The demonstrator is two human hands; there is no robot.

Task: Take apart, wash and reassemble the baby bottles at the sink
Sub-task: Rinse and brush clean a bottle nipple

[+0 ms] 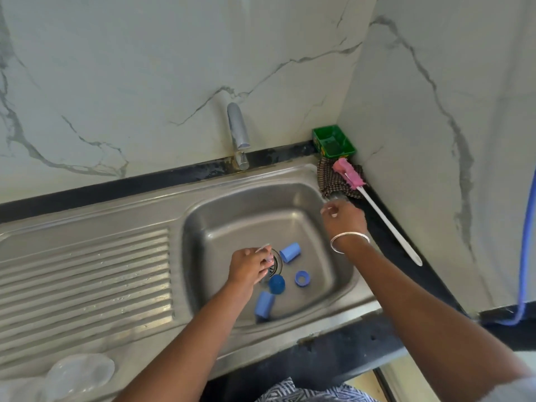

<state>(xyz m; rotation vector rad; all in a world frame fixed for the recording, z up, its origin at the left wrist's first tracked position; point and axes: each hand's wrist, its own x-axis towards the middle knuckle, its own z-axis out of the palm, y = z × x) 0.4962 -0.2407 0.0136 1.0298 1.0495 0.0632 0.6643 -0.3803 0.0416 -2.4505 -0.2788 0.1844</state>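
Marble-tiled corner, steel sink: blue bottle parts lie in the basin. Pink-headed white bottle brush lies diagonally on the bench, just beyond right hand, whose fingers are loosely curled, empty. Left hand pinches something small, unclear.

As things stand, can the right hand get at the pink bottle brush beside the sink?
Probably yes. The right hand hovers at the basin's back right corner, close to the brush, which lies exposed on the checked cloth with nothing between them.
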